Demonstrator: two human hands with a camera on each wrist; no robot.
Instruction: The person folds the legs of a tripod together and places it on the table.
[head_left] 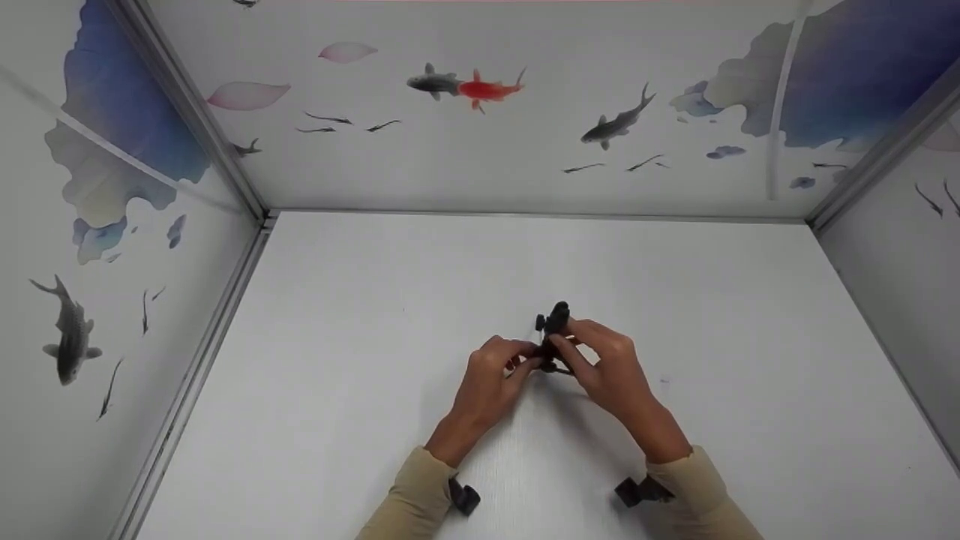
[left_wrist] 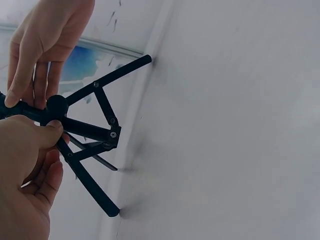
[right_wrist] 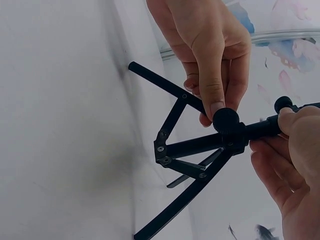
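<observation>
A black mini tripod [right_wrist: 195, 145] stands on the white table with its three legs spread and hinged braces joining them to the central column. My left hand [head_left: 491, 382] pinches it low down, thumb against the round ridged knob [right_wrist: 226, 120] at the leg collar. Higher up, my right hand [head_left: 611, 367] grips the upper column between thumb and fingers, beside a second, smaller knob [right_wrist: 283, 103]. The tripod's top [head_left: 559, 311] rises above the right fingers in the head view. The right hand's fingertips are partly hidden behind the column.
White panels [head_left: 525, 157] printed with fish and petals enclose the table [head_left: 337, 300] at the back and both sides, framed by metal rails. A dark wrist camera [head_left: 465, 499] sits below the left cuff, another [head_left: 634, 491] beside the right cuff.
</observation>
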